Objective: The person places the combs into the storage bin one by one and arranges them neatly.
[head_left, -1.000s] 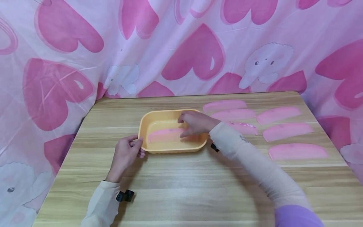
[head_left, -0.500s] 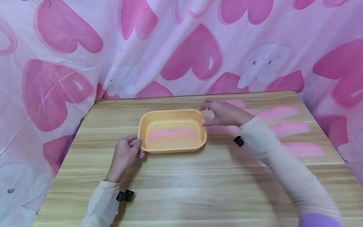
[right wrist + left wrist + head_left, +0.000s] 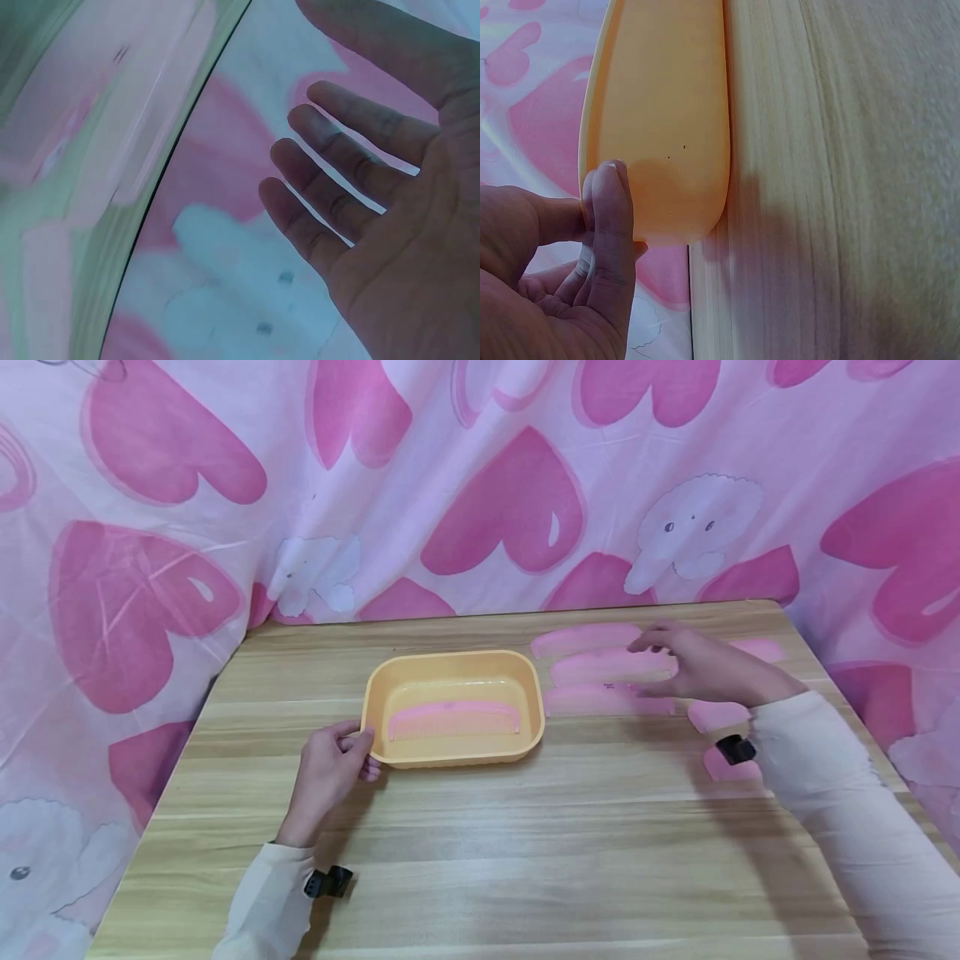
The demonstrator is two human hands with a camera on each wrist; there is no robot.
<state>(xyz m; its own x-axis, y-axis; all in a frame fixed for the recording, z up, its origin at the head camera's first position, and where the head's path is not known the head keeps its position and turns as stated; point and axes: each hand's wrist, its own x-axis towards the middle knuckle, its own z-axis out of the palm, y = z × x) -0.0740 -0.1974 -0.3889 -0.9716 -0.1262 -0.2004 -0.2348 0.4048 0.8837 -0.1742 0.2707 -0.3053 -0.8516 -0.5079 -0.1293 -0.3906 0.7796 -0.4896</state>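
A yellow plastic tray [image 3: 453, 759] stands on the wooden table with one pink comb [image 3: 453, 718] lying inside it. My left hand [image 3: 335, 768] pinches the tray's left end; in the left wrist view the thumb and fingers [image 3: 611, 217] grip its rim. Over the pink combs right of the tray hovers my right hand [image 3: 701, 664], fingers spread and holding nothing. Below it lie a back comb [image 3: 585, 637], a middle comb [image 3: 600, 667] and a front comb [image 3: 600, 699]. The right wrist view shows the palm [image 3: 405, 247] bare.
Farther right, more combs are partly covered by my right hand and sleeve, among them one comb [image 3: 716, 716] and a nearer comb [image 3: 731, 766]. A pink curtain with hearts [image 3: 510, 510] hangs behind the wooden table [image 3: 480, 860].
My right hand has left the tray's inside and moved right, over the loose combs. The comb stays in the tray. My left hand keeps its grip on the rim.
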